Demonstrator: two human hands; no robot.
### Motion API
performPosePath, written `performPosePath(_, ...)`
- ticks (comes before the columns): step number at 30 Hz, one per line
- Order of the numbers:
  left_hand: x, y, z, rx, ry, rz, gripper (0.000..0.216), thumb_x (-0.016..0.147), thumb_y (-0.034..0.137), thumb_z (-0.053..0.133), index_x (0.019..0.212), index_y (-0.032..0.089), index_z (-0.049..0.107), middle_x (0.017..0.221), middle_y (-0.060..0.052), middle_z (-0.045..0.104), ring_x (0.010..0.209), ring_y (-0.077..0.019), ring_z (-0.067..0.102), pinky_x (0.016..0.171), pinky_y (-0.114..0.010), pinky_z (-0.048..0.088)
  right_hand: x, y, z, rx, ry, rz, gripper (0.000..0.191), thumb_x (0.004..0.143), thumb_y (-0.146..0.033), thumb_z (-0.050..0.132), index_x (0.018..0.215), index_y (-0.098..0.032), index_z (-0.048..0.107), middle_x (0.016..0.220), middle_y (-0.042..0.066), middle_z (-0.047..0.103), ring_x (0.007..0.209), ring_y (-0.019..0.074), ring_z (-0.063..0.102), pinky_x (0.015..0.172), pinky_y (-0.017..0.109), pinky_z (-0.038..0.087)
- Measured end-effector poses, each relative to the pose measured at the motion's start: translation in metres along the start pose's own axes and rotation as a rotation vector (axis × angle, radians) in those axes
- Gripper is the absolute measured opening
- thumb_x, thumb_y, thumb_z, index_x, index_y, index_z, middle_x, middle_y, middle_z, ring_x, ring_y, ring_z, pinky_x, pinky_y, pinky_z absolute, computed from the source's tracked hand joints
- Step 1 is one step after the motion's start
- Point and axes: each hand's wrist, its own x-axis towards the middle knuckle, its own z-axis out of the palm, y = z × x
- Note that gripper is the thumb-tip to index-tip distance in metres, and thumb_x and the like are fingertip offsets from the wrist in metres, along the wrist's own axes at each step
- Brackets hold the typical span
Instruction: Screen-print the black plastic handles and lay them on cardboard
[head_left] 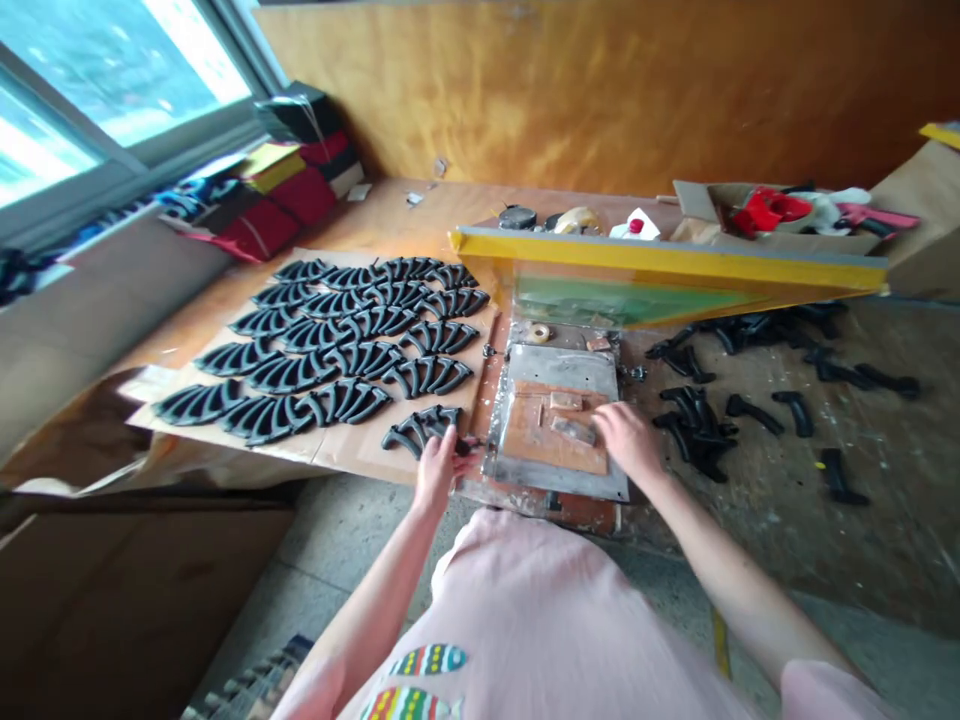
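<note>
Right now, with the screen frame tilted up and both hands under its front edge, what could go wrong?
1. The yellow screen frame hangs raised above the metal plate; if it drops, it may hit the right hand there.
2. The left hand is at the black curved piece on the cardboard edge; a nudge could disturb the neat rows of black pieces beside it.

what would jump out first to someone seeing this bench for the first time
Likely the rows of black fan-shaped parts laid out on cardboard at the left, with the left hand touching the nearest one. Next the yellow-framed screen tilted up over the metal plate in the middle, where the right hand rests. A looser scatter of black pieces lies to the right.
</note>
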Motion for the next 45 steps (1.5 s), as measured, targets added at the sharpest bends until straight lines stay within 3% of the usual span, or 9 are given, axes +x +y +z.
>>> performPosePath(2, 0.022, -0.010, -0.045, 0.090, 0.204, -0.016, 0.044, 0.084, 0.059, 0.056, 0.092, 0.016, 0.056, 0.094, -0.014, 0.073, 0.070, -0.0214, 0.073, 0.058, -0.030, 0.058, -0.002, 0.060, 0.002, -0.207, -0.084, 0.293, 0.025, 0.097, -0.030, 0.045, 0.111, -0.017, 0.061, 0.106, 0.014, 0.062, 0.095, 0.0243, 0.060, 0.078, 0.033, 0.045)
performPosePath(5, 0.047, -0.030, -0.094, 0.313, 0.351, -0.128, 0.047, 0.088, 0.061, 0.044, 0.092, 0.016, 0.057, 0.088, -0.016, 0.073, 0.077, -0.0247, 0.074, 0.059, -0.031, 0.058, -0.015, 0.121, 0.011, -0.402, -0.253, 0.463, 0.030, 0.095, -0.028, 0.046, 0.118, -0.013, 0.058, 0.104, 0.018, 0.060, 0.092, 0.0274, 0.061, 0.071, 0.034, 0.045)
performPosePath(14, 0.087, -0.014, -0.109, 0.755, 0.258, -0.256, 0.065, 0.085, 0.067, 0.038, 0.078, 0.010, 0.068, 0.063, -0.020, 0.067, 0.069, -0.0349, 0.070, 0.072, -0.047, 0.054, -0.024, 0.137, 0.017, -0.321, -0.230, 0.514, 0.043, 0.090, -0.018, 0.047, 0.132, -0.017, 0.053, 0.101, 0.018, 0.066, 0.093, 0.0287, 0.061, 0.072, 0.037, 0.045)
performPosePath(18, 0.063, -0.022, -0.097, 1.051, 0.504, 0.011, 0.070, 0.084, 0.068, 0.038, 0.110, 0.008, 0.064, 0.103, -0.025, 0.068, 0.106, -0.0396, 0.063, 0.091, -0.052, 0.046, -0.015, 0.118, 0.001, -0.192, -0.062, 0.511, 0.044, 0.091, -0.024, 0.048, 0.135, -0.020, 0.054, 0.110, 0.014, 0.067, 0.102, 0.0275, 0.057, 0.083, 0.037, 0.045)
performPosePath(21, 0.040, -0.040, -0.066, 1.209, 0.587, 0.420, 0.064, 0.087, 0.062, 0.041, 0.131, 0.016, 0.054, 0.133, -0.019, 0.056, 0.123, -0.0344, 0.051, 0.099, -0.047, 0.042, -0.002, 0.073, -0.003, -0.076, 0.034, 0.228, 0.042, 0.094, -0.026, 0.045, 0.134, -0.021, 0.058, 0.111, 0.011, 0.066, 0.105, 0.0250, 0.054, 0.092, 0.036, 0.042)
performPosePath(23, 0.033, -0.048, -0.043, 1.247, 0.531, 0.515, 0.065, 0.086, 0.061, 0.045, 0.136, 0.019, 0.052, 0.144, -0.017, 0.047, 0.128, -0.0338, 0.046, 0.102, -0.046, 0.039, 0.009, 0.037, 0.002, 0.006, 0.002, 0.005, 0.039, 0.097, -0.026, 0.042, 0.129, -0.023, 0.063, 0.105, 0.009, 0.067, 0.100, 0.0230, 0.053, 0.091, 0.033, 0.042)
performPosePath(29, 0.051, -0.054, -0.017, 1.261, 0.546, 0.417, 0.065, 0.085, 0.062, 0.046, 0.135, 0.021, 0.054, 0.151, -0.016, 0.039, 0.139, -0.0404, 0.029, 0.106, -0.057, 0.031, 0.035, -0.022, 0.027, 0.044, -0.105, -0.263, 0.038, 0.095, -0.017, 0.044, 0.122, -0.026, 0.068, 0.100, 0.008, 0.065, 0.097, 0.0220, 0.052, 0.085, 0.031, 0.043)
performPosePath(40, 0.085, -0.045, -0.066, 1.305, 0.467, 0.518, 0.060, 0.081, 0.055, 0.058, 0.128, 0.019, 0.061, 0.148, -0.012, 0.046, 0.141, -0.0344, 0.030, 0.115, -0.045, 0.027, 0.030, -0.014, 0.025, 0.090, -0.099, -0.227, 0.036, 0.095, -0.019, 0.043, 0.119, -0.024, 0.069, 0.104, 0.010, 0.064, 0.100, 0.0232, 0.055, 0.089, 0.035, 0.046)
performPosePath(45, 0.078, -0.051, -0.063, 1.210, 0.474, 0.504, 0.063, 0.084, 0.049, 0.058, 0.140, 0.021, 0.050, 0.154, -0.013, 0.037, 0.145, -0.0335, 0.024, 0.115, -0.053, 0.023, 0.024, -0.012, 0.017, 0.343, -0.019, -0.220, 0.034, 0.095, -0.023, 0.043, 0.112, -0.024, 0.072, 0.105, 0.011, 0.066, 0.103, 0.0264, 0.057, 0.093, 0.042, 0.046)
